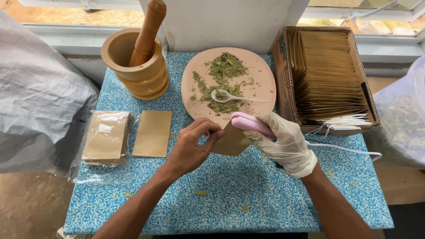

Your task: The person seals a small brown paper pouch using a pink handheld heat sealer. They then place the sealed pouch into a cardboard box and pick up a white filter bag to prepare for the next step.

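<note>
Two hands at work over the blue speckled tablecloth [230, 199]. My left hand [191, 148], bare, pinches the left edge of a small brown paper pouch [231, 140] between thumb and fingertips, fingers curled tight on it. My right hand [287, 144], in a thin white glove, is wrapped around a pink handheld sealer [251, 124], its front end sitting on the pouch's upper right corner; whether the sealer's mouth is pressed fully closed on the paper I cannot tell. A white cord [345, 149] runs from behind the glove off to the right

Pouch is held just above the cloth, in front of the round pink plate [261, 73]. Plate carries crushed green dried leaves [223, 75] and a white spoon [230, 97] lying among them

Left of the plate: wooden mortar [133, 66] with the pestle [148, 31] leaning in it. Near the left edge, one flat brown pouch [152, 132] beside a clear bag of more pouches [106, 137]. Right of the plate: open cardboard box [283, 66] packed with upright brown pouches. Leaf crumbs scattered on the cloth
</note>
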